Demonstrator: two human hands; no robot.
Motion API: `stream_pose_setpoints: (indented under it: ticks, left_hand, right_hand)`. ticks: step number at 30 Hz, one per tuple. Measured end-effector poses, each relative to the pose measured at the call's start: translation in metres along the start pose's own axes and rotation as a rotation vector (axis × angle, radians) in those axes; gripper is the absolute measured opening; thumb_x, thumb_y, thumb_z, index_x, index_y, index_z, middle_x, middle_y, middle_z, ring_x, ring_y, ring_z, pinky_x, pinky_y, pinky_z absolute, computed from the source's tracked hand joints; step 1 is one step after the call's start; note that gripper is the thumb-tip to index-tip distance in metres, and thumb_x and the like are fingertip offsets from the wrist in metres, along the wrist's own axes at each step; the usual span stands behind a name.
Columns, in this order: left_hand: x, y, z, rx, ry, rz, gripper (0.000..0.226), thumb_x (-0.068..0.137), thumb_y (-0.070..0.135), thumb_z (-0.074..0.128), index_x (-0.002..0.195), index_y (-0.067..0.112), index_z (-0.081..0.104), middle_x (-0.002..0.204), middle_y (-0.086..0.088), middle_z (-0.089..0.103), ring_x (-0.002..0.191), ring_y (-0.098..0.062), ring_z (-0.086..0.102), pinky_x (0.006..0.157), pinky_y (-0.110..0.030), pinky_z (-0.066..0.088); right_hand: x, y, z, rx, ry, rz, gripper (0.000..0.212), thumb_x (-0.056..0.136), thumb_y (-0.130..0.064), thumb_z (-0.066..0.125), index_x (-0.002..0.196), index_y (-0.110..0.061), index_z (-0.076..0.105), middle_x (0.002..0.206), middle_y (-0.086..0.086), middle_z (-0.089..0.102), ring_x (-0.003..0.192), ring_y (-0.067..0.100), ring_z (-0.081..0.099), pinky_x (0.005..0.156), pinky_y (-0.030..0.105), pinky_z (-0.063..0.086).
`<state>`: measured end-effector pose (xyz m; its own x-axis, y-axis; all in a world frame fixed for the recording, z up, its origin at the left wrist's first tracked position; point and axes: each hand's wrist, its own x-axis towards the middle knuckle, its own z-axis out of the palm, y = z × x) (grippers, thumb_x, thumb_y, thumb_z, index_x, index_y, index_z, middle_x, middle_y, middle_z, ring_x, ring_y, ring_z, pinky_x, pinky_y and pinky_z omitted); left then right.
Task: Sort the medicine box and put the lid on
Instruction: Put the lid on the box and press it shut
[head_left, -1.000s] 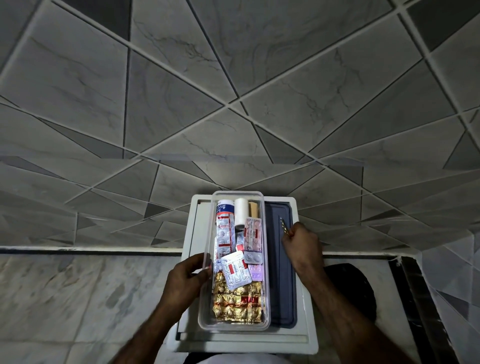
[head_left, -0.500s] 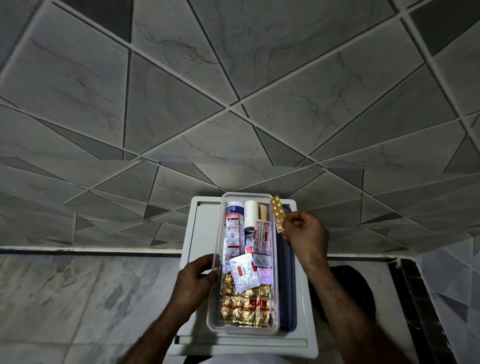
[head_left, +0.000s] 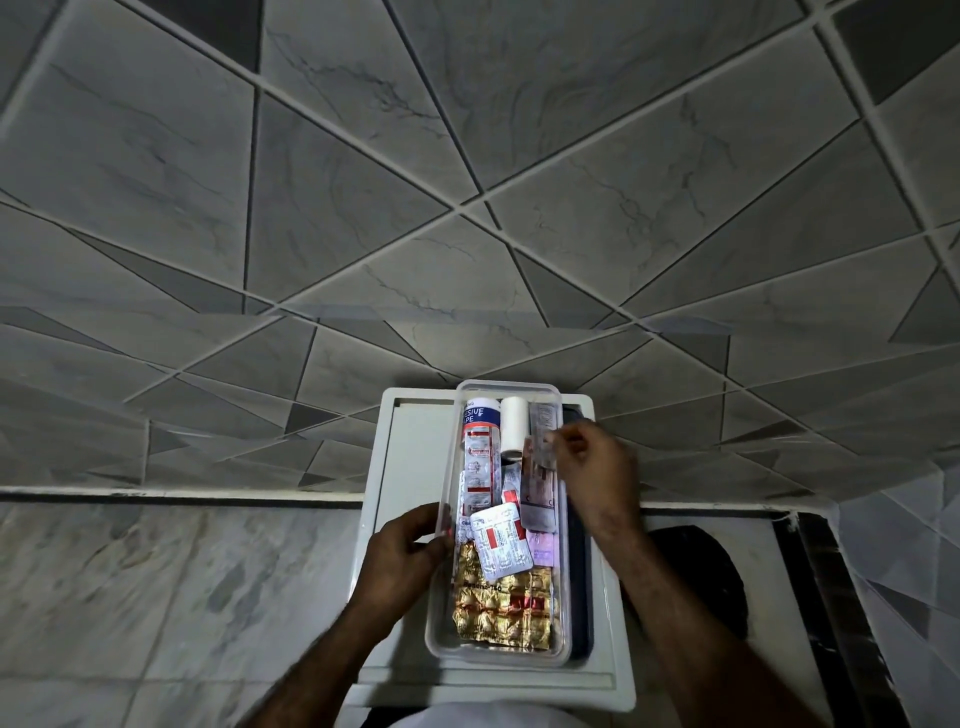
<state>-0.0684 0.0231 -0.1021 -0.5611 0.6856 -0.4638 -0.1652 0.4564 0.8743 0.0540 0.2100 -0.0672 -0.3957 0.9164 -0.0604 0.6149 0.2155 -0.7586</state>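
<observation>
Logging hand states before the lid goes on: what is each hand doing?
Left hand: gripping the clear box wall.
Right hand: pinching a blister strip over the box.

1. One clear medicine box (head_left: 441, 631) in front of me.
2. One dark lid (head_left: 581, 597) just beside it.
3. One adhesive tape tube (head_left: 480, 415).
4. One white roll (head_left: 511, 426).
5. Two gold blister sheets (head_left: 501, 613).
6. Silver blister strips overlap; count unclear.

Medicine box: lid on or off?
Off. The clear medicine box is open-topped, strips exposed; the dark lid lies beside it, under its right edge.
</observation>
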Motion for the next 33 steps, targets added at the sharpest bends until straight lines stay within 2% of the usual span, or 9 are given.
stream_pose_setpoints:
  ticks: [4,7,10,16,20,23,25,28,33]
  left_hand:
    - [0.001,-0.002,-0.001,-0.001,0.004,-0.006,0.033,0.088,0.013,0.068,0.095,0.045,0.070,0.106,0.017,0.074,0.100,-0.011,0.070,0.087,-0.046,0.058]
    - [0.002,-0.001,-0.003,-0.003,0.008,-0.013,0.033,0.088,0.013,0.068,0.095,0.045,0.070,0.104,0.019,0.075,0.098,-0.010,0.071,0.086,-0.045,0.058]
    - [0.003,-0.002,-0.005,-0.007,0.012,-0.016,0.031,0.088,0.014,0.068,0.097,0.043,0.070,0.105,0.017,0.075,0.099,-0.012,0.071,0.086,-0.047,0.058]
    - [0.003,-0.001,-0.013,-0.018,0.026,-0.020,0.033,0.088,0.013,0.068,0.091,0.045,0.070,0.100,0.020,0.075,0.099,-0.013,0.071,0.085,-0.045,0.058]
    - [0.003,-0.004,-0.020,-0.047,0.045,-0.027,0.033,0.087,0.012,0.068,0.092,0.044,0.073,0.104,0.015,0.075,0.098,-0.015,0.072,0.084,-0.048,0.058]
    - [0.005,-0.007,-0.026,-0.075,0.067,-0.034,0.030,0.087,0.010,0.069,0.101,0.037,0.072,0.110,0.009,0.075,0.101,-0.020,0.071,0.085,-0.052,0.058]
    - [0.006,-0.009,-0.030,-0.085,0.074,-0.032,0.029,0.087,0.010,0.068,0.104,0.034,0.071,0.112,0.006,0.074,0.101,-0.021,0.071,0.085,-0.053,0.058]
    - [0.007,-0.011,-0.034,-0.102,0.081,-0.031,0.029,0.087,0.008,0.068,0.103,0.032,0.072,0.110,0.004,0.075,0.100,-0.022,0.071,0.084,-0.053,0.058]
    - [0.008,-0.012,-0.037,-0.096,0.073,-0.032,0.030,0.086,0.010,0.069,0.100,0.036,0.071,0.110,0.005,0.075,0.100,-0.022,0.071,0.084,-0.052,0.058]
  right_hand:
    - [0.005,0.042,-0.015,0.088,0.085,0.227,0.011,0.085,-0.028,0.067,0.078,-0.020,0.066,0.075,0.002,0.071,0.069,0.024,0.069,0.070,0.048,0.059]
    - [-0.004,0.060,-0.013,-0.069,0.009,0.289,0.014,0.087,-0.023,0.062,0.077,-0.014,0.066,0.075,0.006,0.071,0.068,0.024,0.067,0.069,0.039,0.058]
    - [-0.019,0.069,-0.002,-0.289,-0.114,0.275,0.013,0.087,-0.019,0.059,0.077,-0.012,0.063,0.082,0.008,0.070,0.079,0.025,0.066,0.066,0.024,0.044]
    - [-0.025,0.068,0.016,-0.489,-0.178,0.265,0.023,0.088,-0.029,0.059,0.090,-0.006,0.061,0.091,0.013,0.070,0.085,0.030,0.067,0.070,0.030,0.050]
    - [-0.019,0.072,0.009,-0.296,-0.172,0.388,0.025,0.083,-0.022,0.063,0.063,-0.008,0.059,0.065,0.009,0.066,0.062,0.022,0.062,0.060,0.028,0.049]
    - [-0.010,0.081,-0.002,-0.012,-0.163,0.512,0.029,0.079,-0.019,0.067,0.067,0.007,0.065,0.060,0.017,0.065,0.056,0.025,0.061,0.067,0.044,0.058]
    - [-0.007,0.083,-0.010,0.077,-0.143,0.520,0.027,0.078,-0.022,0.069,0.068,0.003,0.066,0.059,0.013,0.064,0.058,0.028,0.063,0.068,0.052,0.059]
    - [-0.006,0.066,-0.024,0.154,-0.096,0.491,0.018,0.079,-0.019,0.069,0.064,-0.010,0.063,0.059,0.007,0.063,0.058,0.025,0.059,0.062,0.044,0.056]
    - [-0.003,0.031,-0.050,0.406,-0.060,0.414,0.008,0.080,-0.006,0.071,0.079,-0.009,0.065,0.064,0.001,0.062,0.050,0.009,0.052,0.042,0.019,0.041]
